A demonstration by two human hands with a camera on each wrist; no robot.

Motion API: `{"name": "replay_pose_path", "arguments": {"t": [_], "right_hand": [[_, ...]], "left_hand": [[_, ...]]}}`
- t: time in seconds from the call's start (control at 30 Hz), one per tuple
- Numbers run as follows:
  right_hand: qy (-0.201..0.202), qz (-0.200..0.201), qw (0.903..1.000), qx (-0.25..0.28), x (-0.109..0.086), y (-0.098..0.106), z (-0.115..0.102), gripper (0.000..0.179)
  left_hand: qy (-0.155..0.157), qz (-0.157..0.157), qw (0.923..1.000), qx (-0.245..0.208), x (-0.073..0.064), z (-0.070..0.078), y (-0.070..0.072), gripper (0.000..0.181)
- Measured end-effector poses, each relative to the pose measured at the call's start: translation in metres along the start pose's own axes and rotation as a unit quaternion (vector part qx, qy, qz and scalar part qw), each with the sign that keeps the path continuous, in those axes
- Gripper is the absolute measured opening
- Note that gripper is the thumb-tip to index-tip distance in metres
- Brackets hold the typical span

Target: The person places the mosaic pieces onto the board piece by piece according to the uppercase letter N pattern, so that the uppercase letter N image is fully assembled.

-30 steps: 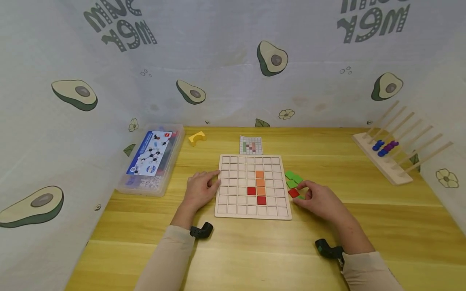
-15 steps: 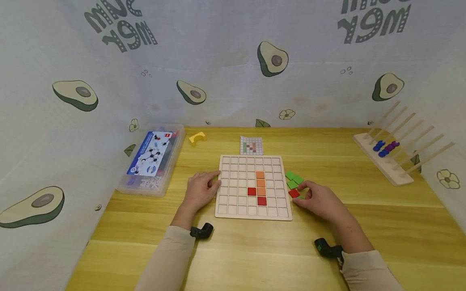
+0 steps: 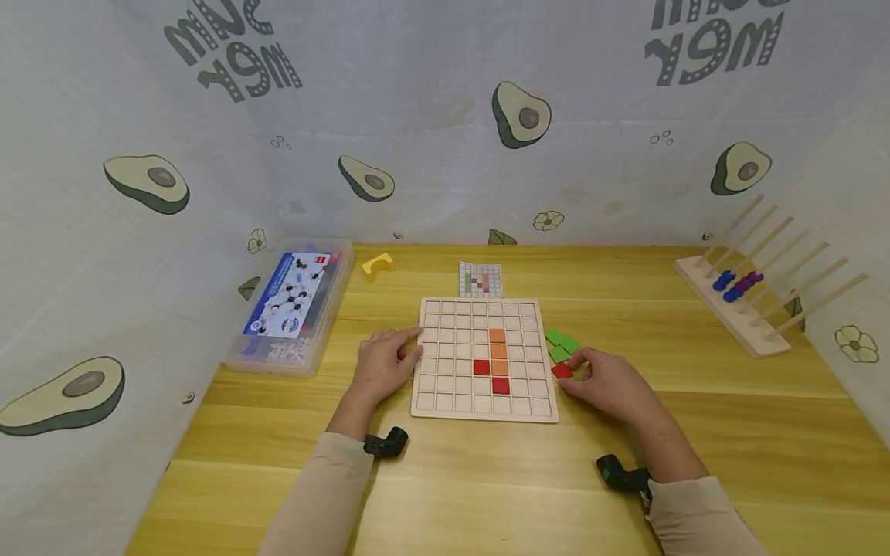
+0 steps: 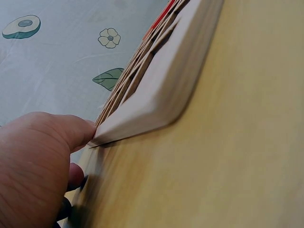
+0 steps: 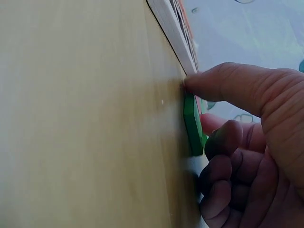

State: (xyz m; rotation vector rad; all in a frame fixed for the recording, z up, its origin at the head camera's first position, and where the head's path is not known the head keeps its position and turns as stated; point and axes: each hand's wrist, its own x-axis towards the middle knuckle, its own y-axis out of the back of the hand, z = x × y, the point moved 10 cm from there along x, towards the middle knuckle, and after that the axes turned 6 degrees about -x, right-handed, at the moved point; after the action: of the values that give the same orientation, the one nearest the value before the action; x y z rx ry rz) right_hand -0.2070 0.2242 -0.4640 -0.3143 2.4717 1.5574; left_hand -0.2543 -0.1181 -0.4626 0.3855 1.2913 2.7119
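A wooden grid board (image 3: pixel 445 404) lies on the table, with orange tiles (image 3: pixel 498 351) stacked in one column and two red tiles (image 3: pixel 501 385) in its cells. At the board's left edge, my left hand (image 3: pixel 382 367) rests with its thumb and index fingertips against the rim; in the left wrist view the thumb (image 4: pixel 78 130) meets the board's corner. To the right, my right hand (image 3: pixel 612 382) pinches a loose red tile (image 3: pixel 562 371) between thumb and index finger. Several green tiles (image 3: pixel 563 353) lie around it, one (image 5: pixel 192 126) partly beneath the red tile.
A small printed pattern card (image 3: pixel 480 279) sits behind the board. A clear plastic box (image 3: pixel 288 305) and a yellow arch block (image 3: pixel 378 266) stand at the back left. At the back right is a wooden peg rack (image 3: pixel 737 313) with blue and purple beads.
Both hands keep nearly the same places, the right thumb and index finger staying at the loose red tile. The head view shifts very slightly.
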Motion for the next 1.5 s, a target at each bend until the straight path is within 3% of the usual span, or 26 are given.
{"name": "replay_pose_path", "arguments": {"t": [0.47, 0.77, 1.5], "right_hand": [[0.023, 0.019, 0.9995, 0.006, 0.001, 0.009, -0.010, 0.035], [0.072, 0.013, 0.9971, 0.018, 0.012, 0.014, -0.041, 0.029], [0.154, -0.016, 0.9875, 0.025, 0.049, -0.009, -0.115, 0.027]], "left_hand": [[-0.003, 0.003, 1.0000, -0.001, 0.000, 0.000, 0.000, 0.038], [0.002, 0.004, 1.0000, 0.002, 0.000, -0.002, 0.000, 0.038], [-0.003, 0.000, 1.0000, 0.001, 0.001, -0.003, -0.001, 0.038]]}}
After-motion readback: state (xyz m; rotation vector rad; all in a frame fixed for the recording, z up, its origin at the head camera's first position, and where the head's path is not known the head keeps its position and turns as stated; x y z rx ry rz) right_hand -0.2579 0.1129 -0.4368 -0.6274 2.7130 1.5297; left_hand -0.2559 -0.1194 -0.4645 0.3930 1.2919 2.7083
